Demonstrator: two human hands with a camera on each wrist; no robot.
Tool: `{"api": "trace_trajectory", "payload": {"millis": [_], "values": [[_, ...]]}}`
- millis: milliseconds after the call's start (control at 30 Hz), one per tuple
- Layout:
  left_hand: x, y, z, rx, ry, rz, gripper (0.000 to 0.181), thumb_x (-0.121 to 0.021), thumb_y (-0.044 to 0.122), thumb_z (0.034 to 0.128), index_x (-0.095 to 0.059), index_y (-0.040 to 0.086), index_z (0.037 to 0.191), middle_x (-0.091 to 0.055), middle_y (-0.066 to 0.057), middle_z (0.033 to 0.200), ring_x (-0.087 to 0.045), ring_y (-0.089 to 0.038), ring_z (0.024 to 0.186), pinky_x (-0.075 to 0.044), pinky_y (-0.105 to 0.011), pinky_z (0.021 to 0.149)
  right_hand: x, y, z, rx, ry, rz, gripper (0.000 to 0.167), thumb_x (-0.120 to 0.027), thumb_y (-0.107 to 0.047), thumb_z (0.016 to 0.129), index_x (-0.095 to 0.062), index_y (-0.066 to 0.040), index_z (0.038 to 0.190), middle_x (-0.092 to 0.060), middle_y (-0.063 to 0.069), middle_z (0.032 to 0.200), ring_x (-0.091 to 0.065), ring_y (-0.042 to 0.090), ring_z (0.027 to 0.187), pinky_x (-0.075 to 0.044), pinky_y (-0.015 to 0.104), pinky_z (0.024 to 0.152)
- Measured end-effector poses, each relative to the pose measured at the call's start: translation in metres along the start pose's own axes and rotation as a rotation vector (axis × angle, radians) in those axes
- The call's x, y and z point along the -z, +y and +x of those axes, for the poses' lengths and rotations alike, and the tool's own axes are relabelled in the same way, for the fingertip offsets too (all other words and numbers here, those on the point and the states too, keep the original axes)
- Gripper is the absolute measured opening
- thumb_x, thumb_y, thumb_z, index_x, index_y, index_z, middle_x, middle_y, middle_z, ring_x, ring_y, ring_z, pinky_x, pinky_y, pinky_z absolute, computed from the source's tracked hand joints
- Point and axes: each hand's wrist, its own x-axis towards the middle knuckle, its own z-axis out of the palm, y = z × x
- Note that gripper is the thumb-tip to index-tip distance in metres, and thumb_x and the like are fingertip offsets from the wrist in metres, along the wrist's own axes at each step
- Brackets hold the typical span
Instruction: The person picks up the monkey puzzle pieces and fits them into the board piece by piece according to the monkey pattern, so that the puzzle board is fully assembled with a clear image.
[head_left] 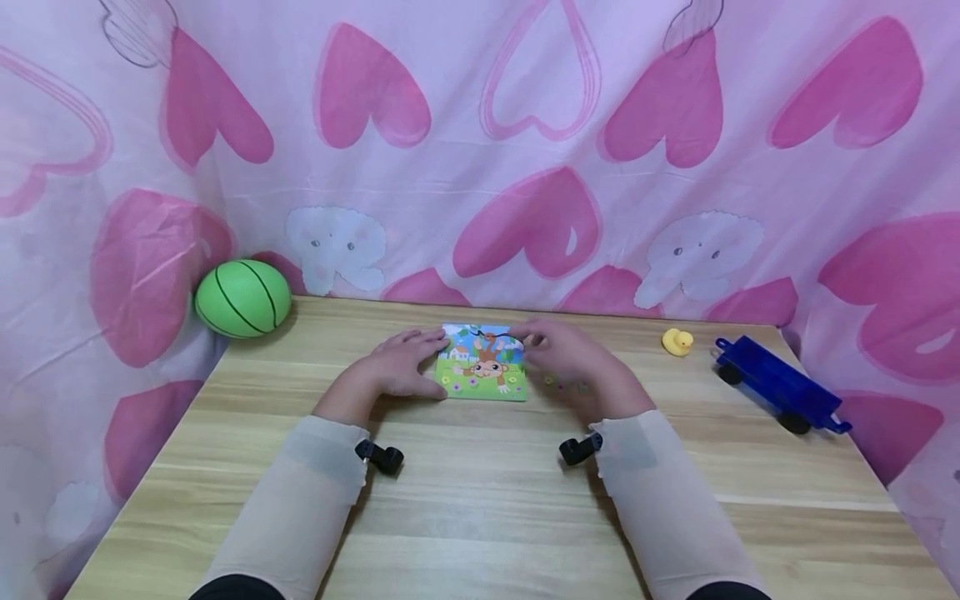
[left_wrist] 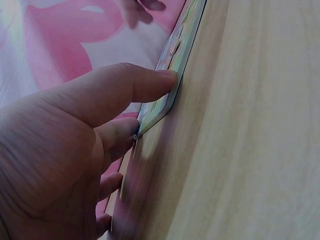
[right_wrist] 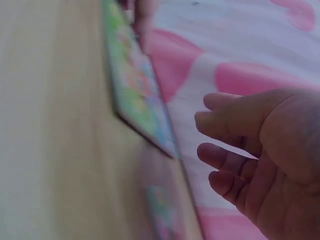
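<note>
A thin picture board point(head_left: 483, 383) with a cartoon monkey on green grass lies flat on the table; it looks like a jigsaw puzzle. My left hand point(head_left: 401, 364) rests at its left side. In the left wrist view the thumb point(left_wrist: 155, 82) presses on the board's edge, and the forefinger touches a corner. My right hand point(head_left: 566, 358) hovers by the board's right side. Its fingers point(right_wrist: 220, 122) are loosely bent, with nothing between them. Partly hidden below that hand, a small flowered piece point(right_wrist: 162, 210) lies on the table, blurred.
A green ball point(head_left: 243, 298) sits at the table's back left corner. On the right are a yellow rubber duck point(head_left: 677, 342) and a blue toy trailer point(head_left: 780, 383) with black wheels. A pink heart-patterned curtain point(head_left: 420, 183) hangs behind the wooden table point(head_left: 480, 500).
</note>
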Motion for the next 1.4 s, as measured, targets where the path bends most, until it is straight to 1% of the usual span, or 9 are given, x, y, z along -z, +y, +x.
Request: {"api": "trace_trajectory", "payload": {"millis": [133, 233, 300, 433, 533, 800, 1067, 1267, 1400], "values": [[-0.001, 0.0, 0.0, 0.003, -0.002, -0.004, 0.102, -0.078, 0.057, 0.084, -0.031, 0.032, 0.17, -0.016, 0.011, 0.182, -0.007, -0.037, 0.17, -0.011, -0.072, 0.133, 0.014, 0.012, -0.012, -0.043, 0.035, 0.041, 0.048, -0.069, -0.026, 0.104, -0.062, -0.031, 0.151, -0.065, -0.001, 0.141, -0.062, 0.025, 0.124, -0.061, 0.046, 0.097], [-0.002, 0.0, 0.0, 0.003, -0.002, -0.005, 0.101, -0.078, 0.057, 0.0841, -0.031, 0.032, 0.17, -0.016, 0.011, 0.182, -0.007, -0.037, 0.17, -0.011, -0.073, 0.133, 0.02, 0.026, -0.021, -0.045, 0.039, 0.038, 0.05, -0.072, -0.024, 0.103, -0.062, -0.025, 0.152, -0.066, 0.004, 0.143, -0.063, 0.027, 0.122, -0.062, 0.043, 0.094], [-0.002, 0.0, 0.0, 0.001, -0.003, -0.008, 0.101, -0.078, 0.057, 0.0841, -0.031, 0.032, 0.17, -0.016, 0.01, 0.182, -0.007, -0.037, 0.17, -0.011, -0.073, 0.133, 0.021, 0.034, -0.026, -0.075, 0.04, 0.043, 0.051, -0.074, -0.023, 0.101, -0.063, -0.022, 0.151, -0.068, 0.005, 0.14, -0.063, 0.027, 0.119, -0.063, 0.041, 0.091], [-0.001, 0.0, -0.001, -0.002, 0.002, -0.003, 0.101, -0.078, 0.057, 0.0841, -0.031, 0.031, 0.17, -0.017, 0.009, 0.182, -0.008, -0.037, 0.169, -0.012, -0.073, 0.133, 0.02, 0.048, -0.032, -0.096, 0.04, -0.002, 0.052, -0.079, -0.021, 0.097, -0.066, -0.02, 0.147, -0.071, 0.005, 0.131, -0.064, 0.026, 0.116, -0.063, 0.039, 0.094], [0.0, 0.0, -0.001, 0.0, 0.004, 0.003, 0.101, -0.078, 0.057, 0.0841, -0.031, 0.032, 0.17, -0.017, 0.009, 0.182, -0.008, -0.037, 0.169, -0.012, -0.073, 0.133, 0.018, 0.054, -0.034, -0.077, 0.032, -0.025, 0.054, -0.082, -0.022, 0.095, -0.067, -0.019, 0.146, -0.072, 0.005, 0.129, -0.063, 0.025, 0.115, -0.061, 0.042, 0.099], [0.0, 0.0, 0.0, 0.002, -0.009, -0.002, 0.101, -0.077, 0.056, 0.0847, -0.03, 0.03, 0.171, -0.016, 0.008, 0.182, -0.007, -0.037, 0.17, -0.011, -0.072, 0.133, 0.012, 0.056, -0.035, -0.102, -0.03, -0.021, 0.059, -0.089, -0.025, 0.089, -0.07, -0.018, 0.143, -0.069, 0.004, 0.128, -0.059, 0.024, 0.114, -0.057, 0.045, 0.106], [-0.001, 0.001, -0.001, -0.001, -0.013, 0.0, 0.101, -0.076, 0.057, 0.0851, -0.03, 0.03, 0.171, -0.016, 0.007, 0.182, -0.007, -0.037, 0.17, -0.01, -0.071, 0.134, 0.009, 0.053, -0.034, -0.049, -0.044, -0.106, 0.054, -0.087, -0.023, 0.091, -0.071, -0.012, 0.141, -0.066, 0.008, 0.124, -0.058, 0.023, 0.109, -0.056, 0.041, 0.099], [-0.001, -0.001, -0.001, 0.0, -0.007, 0.003, 0.101, -0.077, 0.057, 0.0851, -0.03, 0.03, 0.171, -0.017, 0.007, 0.182, -0.007, -0.037, 0.17, -0.011, -0.07, 0.134, 0.007, 0.049, -0.031, -0.094, -0.024, -0.043, 0.049, -0.087, -0.02, 0.09, -0.068, -0.017, 0.135, -0.066, 0.006, 0.121, -0.058, 0.026, 0.111, -0.057, 0.045, 0.104], [0.0, 0.0, 0.0, -0.002, -0.002, 0.007, 0.098, -0.074, 0.054, 0.0859, -0.031, 0.03, 0.17, -0.018, 0.007, 0.182, -0.008, -0.037, 0.17, -0.012, -0.069, 0.135, 0.004, 0.045, -0.03, -0.129, -0.004, -0.02, 0.047, -0.085, -0.018, 0.092, -0.065, -0.02, 0.134, -0.065, 0.006, 0.117, -0.058, 0.026, 0.109, -0.057, 0.042, 0.1]]}}
